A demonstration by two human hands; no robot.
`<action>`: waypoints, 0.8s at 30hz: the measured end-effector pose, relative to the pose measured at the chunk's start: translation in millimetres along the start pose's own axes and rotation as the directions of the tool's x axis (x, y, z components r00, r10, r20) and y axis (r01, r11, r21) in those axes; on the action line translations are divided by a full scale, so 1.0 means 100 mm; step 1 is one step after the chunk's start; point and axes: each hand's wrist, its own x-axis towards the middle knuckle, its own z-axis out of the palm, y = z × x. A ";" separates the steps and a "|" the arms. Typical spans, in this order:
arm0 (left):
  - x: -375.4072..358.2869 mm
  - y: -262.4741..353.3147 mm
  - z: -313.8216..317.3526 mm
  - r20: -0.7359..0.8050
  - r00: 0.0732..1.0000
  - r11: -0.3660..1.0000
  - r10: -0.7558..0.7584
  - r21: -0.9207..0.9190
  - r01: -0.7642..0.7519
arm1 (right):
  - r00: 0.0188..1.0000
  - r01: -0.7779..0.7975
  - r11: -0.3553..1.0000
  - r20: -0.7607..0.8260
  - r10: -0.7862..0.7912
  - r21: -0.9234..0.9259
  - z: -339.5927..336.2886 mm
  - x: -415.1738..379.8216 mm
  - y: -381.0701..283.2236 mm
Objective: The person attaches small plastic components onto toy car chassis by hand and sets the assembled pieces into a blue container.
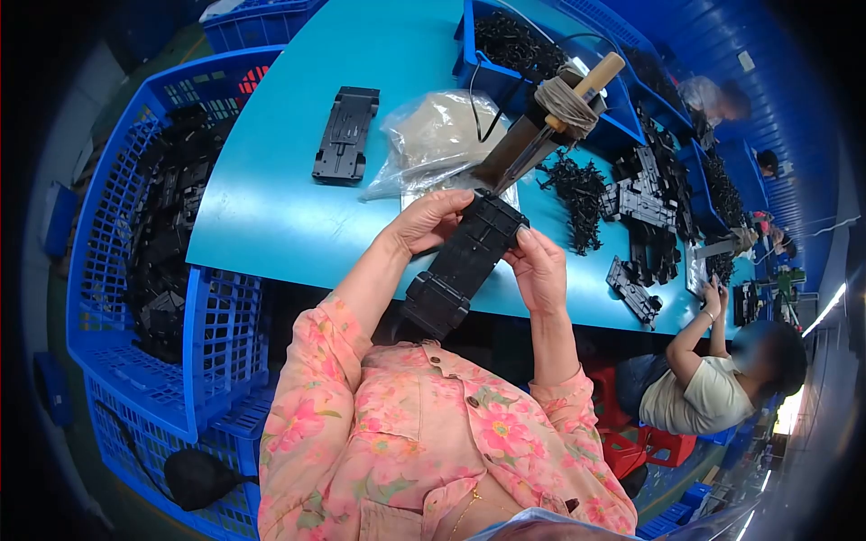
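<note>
Both hands grip a long black plastic chassis part, tilted in front of my chest at the table's edge. My left hand is closed on its upper left side. On the upper right side, my right hand holds it with thumb and fingers. Just beyond the part's far end stands a metal blade-like fixture, with a wooden stick bound to its top by wrapped cord. A similar black chassis part lies on the table to the left, beside a clear plastic bag.
A blue crate full of black parts stands left of the turquoise table. Small black pieces and more chassis parts lie to the right. Blue bins line the back. A co-worker sits at right.
</note>
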 end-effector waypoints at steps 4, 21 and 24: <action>0.00 0.00 0.00 -0.001 1.000 1.000 -0.003 0.013 0.003 | 1.000 0.004 1.000 0.011 -0.004 -0.015 -0.05 0.01 0.03; -0.01 0.00 0.04 -0.004 1.000 1.000 0.002 -0.007 -0.002 | 1.000 0.003 1.000 0.017 -0.003 -0.014 -0.06 0.01 0.06; -0.01 0.01 0.03 -0.009 1.000 1.000 -0.002 0.001 0.002 | 1.000 0.001 1.000 0.009 -0.001 -0.011 -0.06 0.01 0.06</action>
